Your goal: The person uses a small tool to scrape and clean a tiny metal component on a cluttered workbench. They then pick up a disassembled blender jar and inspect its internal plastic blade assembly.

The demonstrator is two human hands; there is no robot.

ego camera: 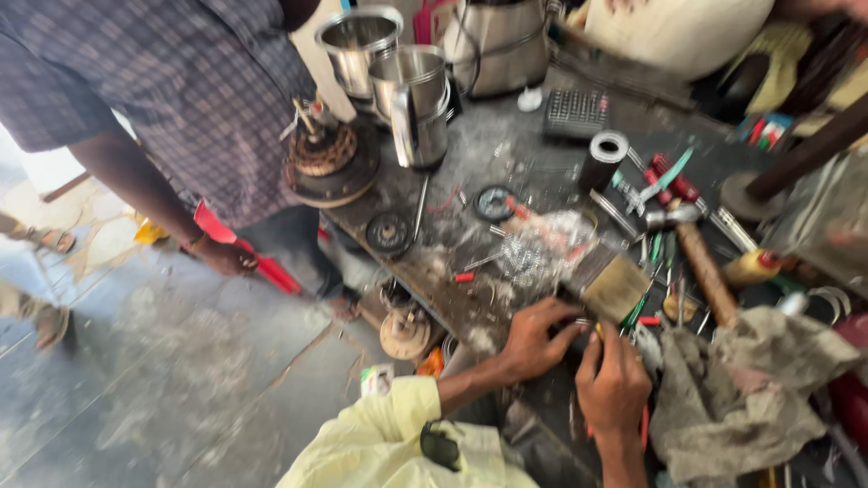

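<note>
My left hand [538,339], with a pale yellow sleeve behind it, curls its fingers over a small dark part [577,323] at the near edge of a cluttered workbench [470,239]. My right hand [615,384] is beside it, fingers bent toward the same part. A small yellow tip [598,332] shows at its fingertips, and blur hides what it grips. A flat paintbrush [615,287] lies just beyond both hands.
A grey rag [732,389] lies right of my hands, with a wooden-handled hammer [701,262], a black tape roll [603,158] and screwdrivers beyond. Steel jars [411,95] and a copper-wound motor part [327,158] stand at the back left. Another person [199,81] in a checked shirt holds a red object [244,248].
</note>
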